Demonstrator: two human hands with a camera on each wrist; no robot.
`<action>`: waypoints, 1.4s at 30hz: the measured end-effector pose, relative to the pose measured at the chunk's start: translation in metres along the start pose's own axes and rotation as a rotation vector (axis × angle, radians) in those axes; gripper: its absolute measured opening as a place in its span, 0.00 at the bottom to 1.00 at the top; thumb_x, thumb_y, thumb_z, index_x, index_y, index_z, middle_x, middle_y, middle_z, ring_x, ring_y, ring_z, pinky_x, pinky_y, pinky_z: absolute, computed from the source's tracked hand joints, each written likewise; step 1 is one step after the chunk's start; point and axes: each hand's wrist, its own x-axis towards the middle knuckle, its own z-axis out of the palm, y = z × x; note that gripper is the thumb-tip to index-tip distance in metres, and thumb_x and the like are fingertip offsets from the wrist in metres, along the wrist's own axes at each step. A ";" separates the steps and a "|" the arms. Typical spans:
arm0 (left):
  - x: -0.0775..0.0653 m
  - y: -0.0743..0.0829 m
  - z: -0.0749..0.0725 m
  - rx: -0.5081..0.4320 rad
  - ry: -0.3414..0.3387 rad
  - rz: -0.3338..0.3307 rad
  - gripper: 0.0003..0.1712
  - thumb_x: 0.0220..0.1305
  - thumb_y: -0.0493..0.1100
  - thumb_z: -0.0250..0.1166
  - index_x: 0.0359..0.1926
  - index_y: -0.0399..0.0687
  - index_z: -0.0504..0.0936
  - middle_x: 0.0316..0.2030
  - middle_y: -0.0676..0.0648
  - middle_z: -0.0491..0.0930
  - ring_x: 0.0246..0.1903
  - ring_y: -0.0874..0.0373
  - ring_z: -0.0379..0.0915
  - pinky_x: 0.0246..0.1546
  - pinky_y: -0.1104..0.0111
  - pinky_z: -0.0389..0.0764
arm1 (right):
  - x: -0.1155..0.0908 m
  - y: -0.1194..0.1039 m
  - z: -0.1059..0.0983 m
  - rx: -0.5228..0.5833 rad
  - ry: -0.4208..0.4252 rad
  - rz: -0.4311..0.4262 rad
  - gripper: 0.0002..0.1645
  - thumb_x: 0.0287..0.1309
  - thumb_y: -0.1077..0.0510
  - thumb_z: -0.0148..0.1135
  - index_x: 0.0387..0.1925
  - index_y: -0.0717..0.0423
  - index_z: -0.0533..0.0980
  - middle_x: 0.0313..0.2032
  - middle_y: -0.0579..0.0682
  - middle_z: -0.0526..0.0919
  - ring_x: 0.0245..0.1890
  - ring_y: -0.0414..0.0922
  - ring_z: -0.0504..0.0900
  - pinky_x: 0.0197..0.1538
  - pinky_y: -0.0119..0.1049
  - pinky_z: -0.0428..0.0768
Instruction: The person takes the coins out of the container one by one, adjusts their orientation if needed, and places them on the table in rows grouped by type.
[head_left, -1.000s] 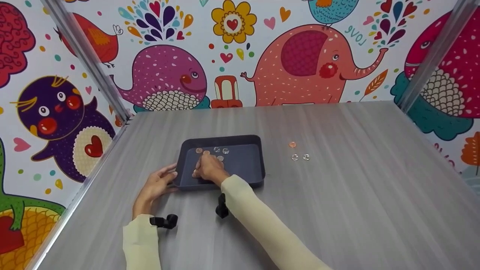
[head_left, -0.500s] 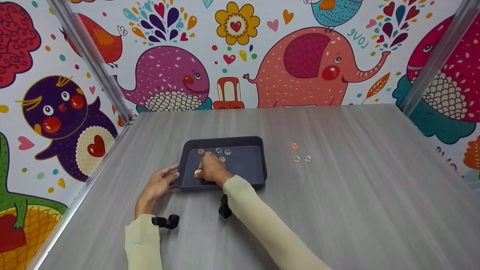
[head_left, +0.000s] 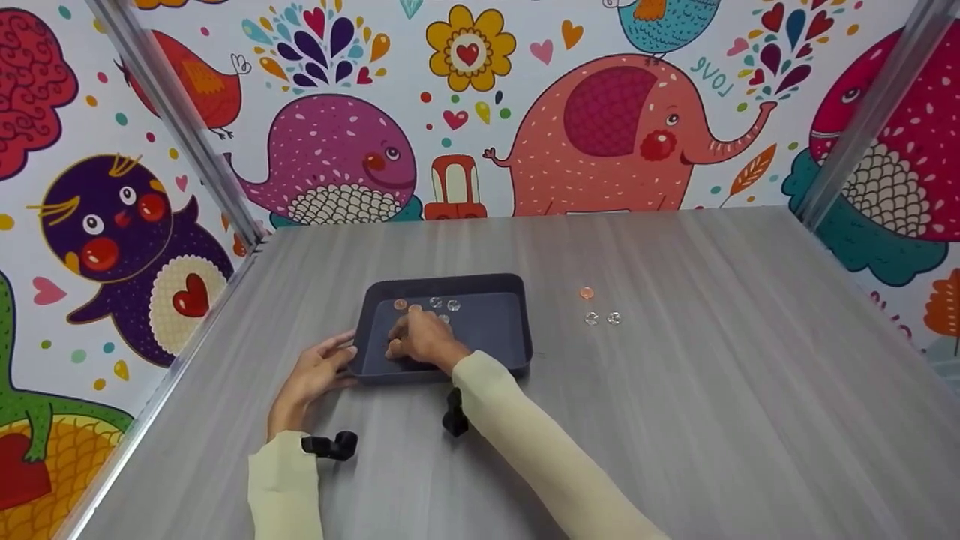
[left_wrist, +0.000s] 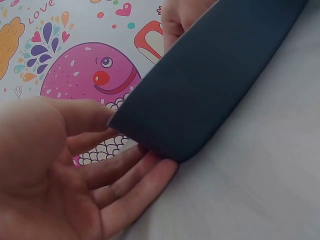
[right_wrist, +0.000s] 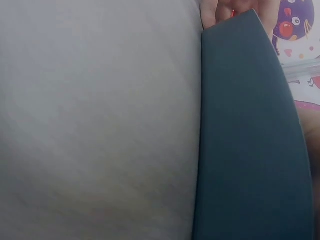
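In the head view my left hand [head_left: 313, 372] rests against the left side of a dark grey tray [head_left: 491, 330]. The left wrist view shows its fairly straight fingers [left_wrist: 135, 195] touching the outside of a tray corner, thumb by the rim. My right hand [head_left: 426, 337] is inside the tray, toward its left, with curled fingers. It seems to pinch a small round coin, now mostly hidden at the fingertips. Behind the hand lie a copper coin [head_left: 400, 304] and silvery coins [head_left: 453, 305], one partly covered. In the right wrist view the tray's outer wall [right_wrist: 250, 135] hides the right fingers.
Right of the tray, a copper coin [head_left: 586, 293] and two silvery coins, one nearer [head_left: 592, 319] and one farther right [head_left: 614, 319], lie on the grey wood-grain table [head_left: 712, 360]. Walls with cartoon animals and metal posts [head_left: 180, 120] border the table at the back and sides.
The right fingertips shift slightly within the tray. A bright coin showing at them half a second ago is now mostly out of sight. The left hand and tray hold still.
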 end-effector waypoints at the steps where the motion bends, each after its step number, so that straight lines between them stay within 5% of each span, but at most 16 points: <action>1: 0.000 0.000 0.000 -0.003 -0.002 -0.001 0.30 0.77 0.40 0.53 0.76 0.39 0.59 0.70 0.28 0.65 0.65 0.38 0.71 0.52 0.59 0.85 | 0.001 0.001 -0.001 0.018 -0.007 0.002 0.15 0.51 0.50 0.78 0.42 0.47 0.88 0.54 0.50 0.81 0.51 0.46 0.80 0.62 0.42 0.77; 6: 0.000 -0.001 0.001 -0.006 0.000 -0.002 0.30 0.77 0.39 0.53 0.76 0.39 0.59 0.70 0.28 0.64 0.66 0.37 0.70 0.51 0.59 0.86 | 0.004 0.006 -0.005 0.109 -0.050 -0.026 0.16 0.46 0.56 0.81 0.40 0.53 0.88 0.49 0.48 0.83 0.38 0.39 0.78 0.53 0.35 0.79; 10: -0.001 -0.001 0.000 0.013 -0.005 0.015 0.30 0.77 0.38 0.52 0.76 0.37 0.59 0.70 0.27 0.63 0.65 0.37 0.70 0.50 0.60 0.86 | 0.003 0.009 -0.007 0.137 -0.069 -0.069 0.17 0.46 0.60 0.80 0.41 0.58 0.88 0.52 0.51 0.83 0.32 0.34 0.77 0.56 0.32 0.80; 13: -0.001 0.000 0.000 0.024 -0.005 0.023 0.30 0.78 0.38 0.51 0.76 0.36 0.58 0.70 0.27 0.63 0.65 0.37 0.71 0.51 0.59 0.86 | 0.002 0.011 -0.007 0.145 -0.062 -0.087 0.15 0.47 0.61 0.80 0.40 0.59 0.88 0.47 0.52 0.86 0.28 0.33 0.76 0.47 0.27 0.80; 16: 0.001 0.000 0.000 0.021 -0.002 0.019 0.30 0.77 0.38 0.51 0.76 0.36 0.58 0.70 0.27 0.64 0.63 0.39 0.72 0.50 0.60 0.86 | 0.002 0.011 -0.008 0.163 -0.048 -0.096 0.13 0.46 0.60 0.81 0.37 0.58 0.88 0.36 0.48 0.87 0.28 0.32 0.75 0.37 0.24 0.75; 22: 0.002 0.000 -0.001 0.021 0.005 0.014 0.30 0.77 0.38 0.51 0.75 0.37 0.59 0.69 0.28 0.65 0.62 0.42 0.74 0.48 0.64 0.86 | 0.000 0.010 -0.010 0.213 -0.034 -0.125 0.14 0.46 0.60 0.81 0.37 0.58 0.87 0.32 0.49 0.89 0.27 0.34 0.77 0.34 0.24 0.77; 34: 0.006 0.004 0.004 -0.014 -0.009 0.003 0.31 0.77 0.39 0.53 0.76 0.39 0.59 0.71 0.28 0.63 0.66 0.37 0.69 0.49 0.62 0.86 | -0.024 0.020 -0.048 0.317 0.018 -0.127 0.14 0.49 0.57 0.79 0.38 0.51 0.84 0.36 0.47 0.86 0.35 0.38 0.81 0.37 0.30 0.81; 42: 0.001 -0.001 -0.001 -0.009 0.000 -0.004 0.30 0.77 0.39 0.52 0.76 0.38 0.59 0.70 0.27 0.64 0.58 0.48 0.78 0.48 0.64 0.86 | -0.045 0.023 -0.068 0.278 0.038 -0.204 0.17 0.49 0.57 0.79 0.42 0.52 0.83 0.36 0.47 0.85 0.34 0.37 0.79 0.37 0.28 0.80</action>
